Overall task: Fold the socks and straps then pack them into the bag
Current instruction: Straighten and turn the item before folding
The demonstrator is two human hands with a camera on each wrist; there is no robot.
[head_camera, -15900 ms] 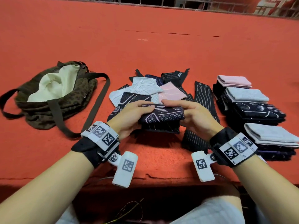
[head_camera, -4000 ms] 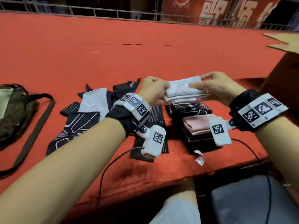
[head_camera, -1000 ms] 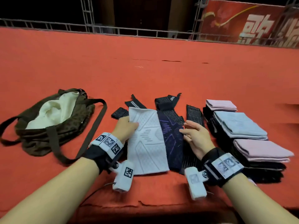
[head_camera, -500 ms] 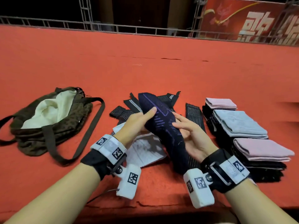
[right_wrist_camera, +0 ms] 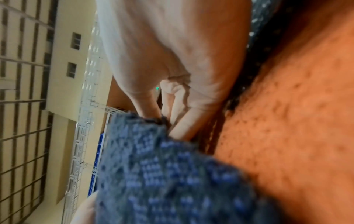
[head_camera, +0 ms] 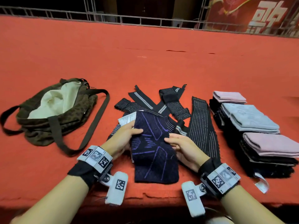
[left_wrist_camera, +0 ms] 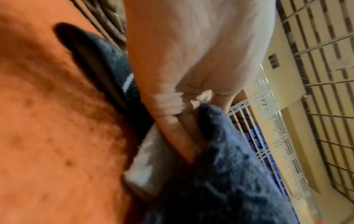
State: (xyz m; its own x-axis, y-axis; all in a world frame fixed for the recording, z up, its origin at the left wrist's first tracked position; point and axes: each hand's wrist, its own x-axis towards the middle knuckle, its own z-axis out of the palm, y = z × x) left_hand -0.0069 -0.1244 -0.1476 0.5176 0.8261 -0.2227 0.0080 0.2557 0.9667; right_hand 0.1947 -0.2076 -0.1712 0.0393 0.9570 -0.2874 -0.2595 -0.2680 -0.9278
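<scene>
Both hands hold a navy sock (head_camera: 155, 147) flat over the near edge of the red table (head_camera: 145, 62): the left hand (head_camera: 123, 138) pinches its left edge, thumb on top, and the right hand (head_camera: 182, 147) pinches its right edge. A white sock (head_camera: 127, 118) peeks from under it, with black straps (head_camera: 200, 125) behind and to the right. The open bag (head_camera: 53, 113) lies well left, and folded stacks (head_camera: 258, 133) sit on the right.

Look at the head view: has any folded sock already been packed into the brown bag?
No: the brown bag lies open showing only its pale lining, while the folded socks sit stacked on the right.
</scene>
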